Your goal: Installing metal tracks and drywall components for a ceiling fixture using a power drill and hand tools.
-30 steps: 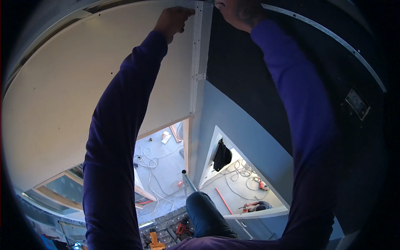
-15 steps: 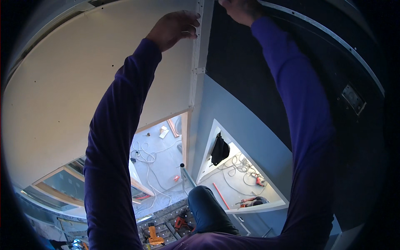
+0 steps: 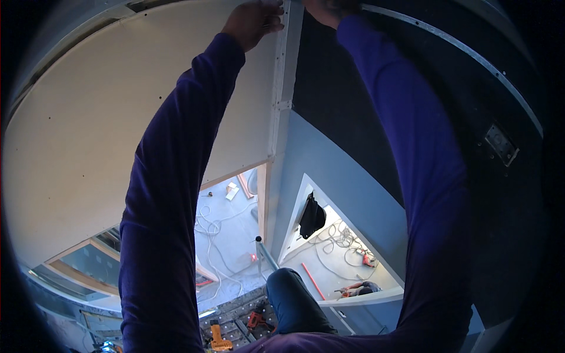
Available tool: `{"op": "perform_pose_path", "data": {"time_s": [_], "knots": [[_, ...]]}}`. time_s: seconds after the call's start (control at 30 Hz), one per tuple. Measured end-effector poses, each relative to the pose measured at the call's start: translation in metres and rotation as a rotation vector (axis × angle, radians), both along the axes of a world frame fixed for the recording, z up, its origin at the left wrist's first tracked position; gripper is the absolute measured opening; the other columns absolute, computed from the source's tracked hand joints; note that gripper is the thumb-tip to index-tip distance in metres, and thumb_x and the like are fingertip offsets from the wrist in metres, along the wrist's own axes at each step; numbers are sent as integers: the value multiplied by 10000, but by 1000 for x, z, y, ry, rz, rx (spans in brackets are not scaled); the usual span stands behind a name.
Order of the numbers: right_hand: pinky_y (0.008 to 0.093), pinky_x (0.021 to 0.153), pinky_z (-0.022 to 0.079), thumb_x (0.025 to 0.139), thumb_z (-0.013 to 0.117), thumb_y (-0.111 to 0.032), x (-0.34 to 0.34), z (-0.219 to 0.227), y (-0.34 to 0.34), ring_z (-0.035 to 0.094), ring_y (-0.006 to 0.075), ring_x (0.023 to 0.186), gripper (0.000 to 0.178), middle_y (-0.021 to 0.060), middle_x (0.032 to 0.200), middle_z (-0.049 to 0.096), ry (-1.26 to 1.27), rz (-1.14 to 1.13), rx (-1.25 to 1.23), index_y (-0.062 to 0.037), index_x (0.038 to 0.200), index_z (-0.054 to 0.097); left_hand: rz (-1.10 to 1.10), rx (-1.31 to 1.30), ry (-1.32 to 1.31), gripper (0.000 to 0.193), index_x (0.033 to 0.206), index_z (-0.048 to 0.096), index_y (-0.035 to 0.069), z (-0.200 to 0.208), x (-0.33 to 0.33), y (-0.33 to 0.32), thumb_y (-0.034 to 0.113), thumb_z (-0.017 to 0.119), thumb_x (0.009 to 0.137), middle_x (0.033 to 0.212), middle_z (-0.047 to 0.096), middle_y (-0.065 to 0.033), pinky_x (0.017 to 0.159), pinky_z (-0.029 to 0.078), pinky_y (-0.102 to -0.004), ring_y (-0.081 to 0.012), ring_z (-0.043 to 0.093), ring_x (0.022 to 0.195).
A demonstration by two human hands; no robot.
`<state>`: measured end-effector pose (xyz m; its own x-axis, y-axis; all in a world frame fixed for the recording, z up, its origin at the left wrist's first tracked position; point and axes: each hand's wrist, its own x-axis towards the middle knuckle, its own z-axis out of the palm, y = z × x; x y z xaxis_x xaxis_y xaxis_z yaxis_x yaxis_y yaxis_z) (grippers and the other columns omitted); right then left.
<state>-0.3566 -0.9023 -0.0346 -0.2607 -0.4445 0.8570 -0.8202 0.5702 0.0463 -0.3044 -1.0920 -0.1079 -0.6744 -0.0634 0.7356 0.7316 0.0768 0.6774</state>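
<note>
My left hand (image 3: pixel 253 25) is raised against the cream wall panel (image 3: pixel 106 117), its bent fingers apart. The fingertips are beside the pale metal corner strip (image 3: pixel 281 76), which has small holes along it and runs down the joint between the walls. On the other side of the joint, my right hand (image 3: pixel 327 10) is up at the black wall section (image 3: pixel 341 88). Its fingers look curled together, but the picture's upper edge cuts them off, so what they hold is hidden. A curved metal track (image 3: pixel 447 36) runs along the top of the black wall.
Below me a perforated platform (image 3: pixel 235 309) bears an orange-yellow power tool (image 3: pixel 220 336) and a red one (image 3: pixel 258 320). A black cloth or bag (image 3: pixel 312 216) hangs in the window opening. Cables (image 3: pixel 347 238) and a crouching person (image 3: pixel 362 288) are on the floor beyond.
Both hands have moved up, nearer the picture's upper edge. My left hand has shifted right and my right hand left, closer to the corner.
</note>
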Motion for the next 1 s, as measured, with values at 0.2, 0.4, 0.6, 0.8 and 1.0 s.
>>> {"op": "perform_pose_path", "data": {"time_s": [0.2, 0.4, 0.6, 0.8, 1.0], "knots": [[481, 738, 534, 858, 549, -250, -31, -8, 4, 671, 397, 831, 248, 212, 865, 676, 125, 10, -24, -49, 851, 693, -266, 130, -77, 183, 1037, 621, -12, 4, -4, 10, 132, 603, 926, 875, 629, -55, 754, 510, -308, -143, 591, 746], [486, 716, 526, 863, 537, -257, -49, -14, 9, 668, 400, 808, 249, 201, 861, 678, 35, -37, -73, -62, 844, 690, -127, -55, -160, 222, 1097, 583, 5, -14, 21, 19, 171, 601, 951, 923, 587, -32, 863, 501, -321, -137, 570, 843], [476, 711, 510, 871, 539, -280, -16, -25, 14, 661, 399, 819, 265, 206, 873, 672, 4, 105, 69, -56, 868, 681, -150, 90, -55, 195, 1065, 595, 12, -3, -7, 8, 168, 613, 949, 937, 593, -38, 852, 516, -301, -148, 586, 873], [472, 716, 497, 883, 547, -269, -12, -25, 16, 655, 402, 821, 267, 230, 861, 656, 9, 166, 102, -30, 870, 667, -79, 67, 28, 161, 1009, 614, 5, 5, -29, 8, 151, 613, 942, 930, 615, -60, 841, 521, -303, -183, 609, 864], [475, 662, 473, 878, 557, -241, -25, -29, 17, 646, 416, 773, 264, 256, 802, 628, 26, 271, 65, 6, 824, 636, 1091, -1023, 455, 200, 1054, 631, 48, 13, -29, 0, 164, 647, 892, 907, 660, -90, 817, 503, -335, -237, 624, 851]]}}
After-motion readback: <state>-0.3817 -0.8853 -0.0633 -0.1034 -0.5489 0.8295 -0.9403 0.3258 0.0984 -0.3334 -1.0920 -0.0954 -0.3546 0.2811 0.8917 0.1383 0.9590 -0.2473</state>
